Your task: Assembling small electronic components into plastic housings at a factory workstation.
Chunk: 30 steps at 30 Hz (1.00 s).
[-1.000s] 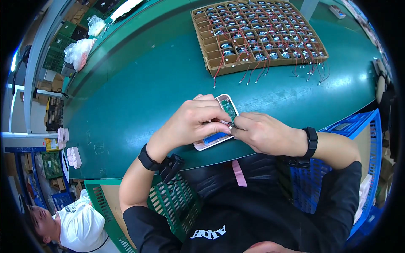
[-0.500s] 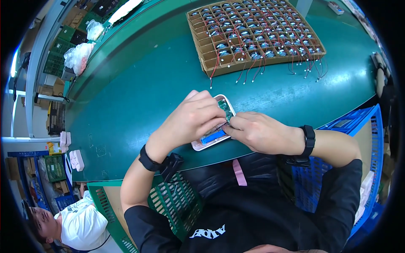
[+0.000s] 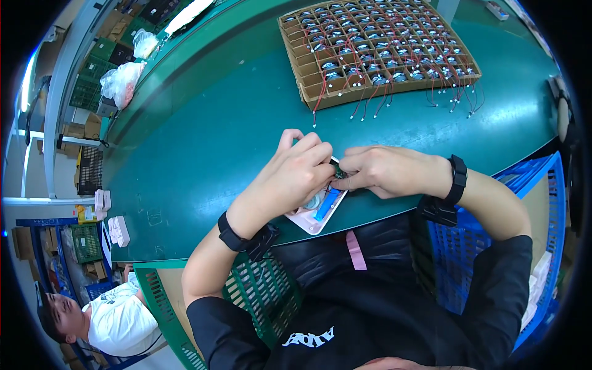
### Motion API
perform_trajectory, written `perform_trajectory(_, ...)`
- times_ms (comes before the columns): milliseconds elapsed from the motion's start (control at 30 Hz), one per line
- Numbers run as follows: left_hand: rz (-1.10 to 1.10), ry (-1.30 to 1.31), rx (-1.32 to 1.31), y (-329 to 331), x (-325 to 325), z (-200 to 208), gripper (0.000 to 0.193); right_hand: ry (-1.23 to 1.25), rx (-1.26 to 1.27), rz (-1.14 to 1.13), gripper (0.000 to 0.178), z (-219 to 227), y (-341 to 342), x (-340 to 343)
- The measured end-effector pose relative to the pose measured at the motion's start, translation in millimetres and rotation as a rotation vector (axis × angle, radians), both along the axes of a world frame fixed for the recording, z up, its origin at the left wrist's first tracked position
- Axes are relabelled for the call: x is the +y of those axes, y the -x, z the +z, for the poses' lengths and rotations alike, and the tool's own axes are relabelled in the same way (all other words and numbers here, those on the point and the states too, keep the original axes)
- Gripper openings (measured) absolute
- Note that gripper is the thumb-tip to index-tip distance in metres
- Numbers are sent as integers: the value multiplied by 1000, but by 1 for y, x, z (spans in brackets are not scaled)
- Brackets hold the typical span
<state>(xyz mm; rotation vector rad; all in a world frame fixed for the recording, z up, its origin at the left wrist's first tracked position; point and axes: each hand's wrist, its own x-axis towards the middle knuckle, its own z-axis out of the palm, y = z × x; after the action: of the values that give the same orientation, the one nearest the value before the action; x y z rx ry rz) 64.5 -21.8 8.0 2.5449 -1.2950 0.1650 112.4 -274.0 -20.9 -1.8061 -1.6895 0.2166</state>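
Note:
On the near edge of the green bench lies an open white plastic housing [image 3: 311,224], partly covered by my hands. Inside it show a blue cylindrical battery [image 3: 327,205] and, next to the battery, a round part [image 3: 314,202]. A bit of green circuit board [image 3: 338,173] peeks out between my fingers. My left hand [image 3: 299,169] is closed over the housing's left side, its fingertips inside. From the right, my right hand [image 3: 382,171] pinches at the board's end of the battery. Whatever small piece either hand grips is hidden by the fingers.
A partitioned cardboard tray [image 3: 338,98] of small round speakers with red and black leads stands farther back. White housings [image 3: 118,231] lie at the bench's left end. Green crate [image 3: 262,290] and blue crate [image 3: 453,265] flank my lap. A person in white [image 3: 120,320] is at lower left.
The housing has turned, its near end swinging right and toward me, uncovering the round part. Both hands have shifted with it, the right hand slightly farther from me. The pinching goes on.

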Motion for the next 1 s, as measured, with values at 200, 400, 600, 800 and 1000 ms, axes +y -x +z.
perform_trajectory(200,61,-108,-68,6,-4,9,10,-5,9,-38,39,-3,0,-3)
perform_trajectory(400,107,-104,-141,9,0,7,8,-15,-5,-69,39,8,3,6)
perform_trajectory(600,19,66,-59,13,5,-8,8,26,9,-103,36,10,15,8)
perform_trajectory(800,69,98,51,15,2,-13,6,24,2,-112,33,10,16,10)
perform_trajectory(1000,190,-23,18,9,14,0,8,31,-46,-86,34,7,3,8)
